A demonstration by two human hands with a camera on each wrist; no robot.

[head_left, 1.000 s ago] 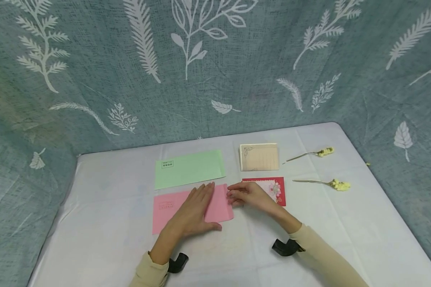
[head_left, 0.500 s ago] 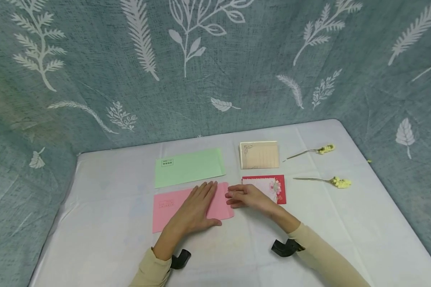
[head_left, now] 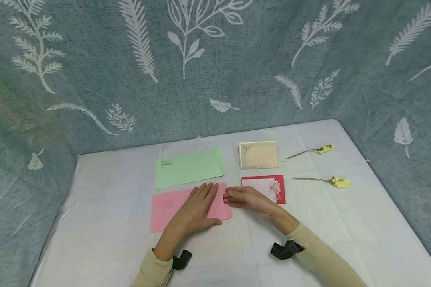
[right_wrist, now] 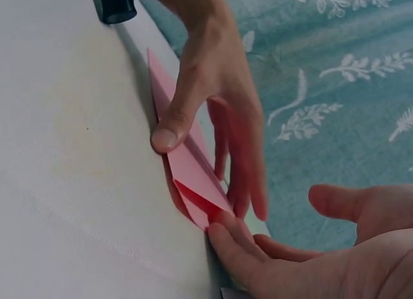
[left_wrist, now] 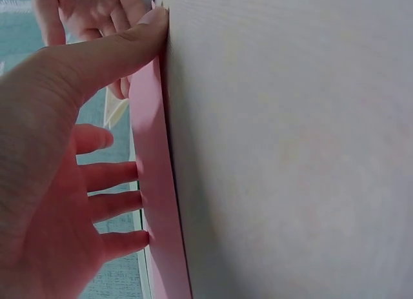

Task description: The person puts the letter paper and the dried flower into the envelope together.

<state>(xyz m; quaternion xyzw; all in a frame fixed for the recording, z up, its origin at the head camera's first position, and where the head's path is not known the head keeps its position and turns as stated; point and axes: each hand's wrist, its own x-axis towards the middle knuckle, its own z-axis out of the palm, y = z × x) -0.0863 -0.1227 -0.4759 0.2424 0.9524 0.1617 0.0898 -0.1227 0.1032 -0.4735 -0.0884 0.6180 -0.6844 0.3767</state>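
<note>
A pink envelope [head_left: 161, 217] lies flat on the white-covered table, its flap end toward the right. My left hand [head_left: 192, 211] rests on it with spread, fairly straight fingers; the thumb [left_wrist: 139, 44] lies at the near edge in the left wrist view. At the right end, my right hand [head_left: 251, 201] touches the flap with extended fingers. In the right wrist view the flap [right_wrist: 190, 208] stands partly raised from the envelope's body, the right fingertips against it and the right thumb [right_wrist: 335, 202] held apart. The left palm hides the envelope's middle.
A green envelope [head_left: 188, 169] lies just beyond the pink one. To the right are a beige lined paper pad [head_left: 260, 155] and a red-edged floral card [head_left: 281, 189], partly behind the right hand. Two yellow flower stems [head_left: 325, 149] lie farther right. A patterned curtain [head_left: 215, 71] hangs behind.
My right fingers have straightened and shifted slightly left, from the envelope's right edge onto its flap end. My left hand stays in place on the envelope.
</note>
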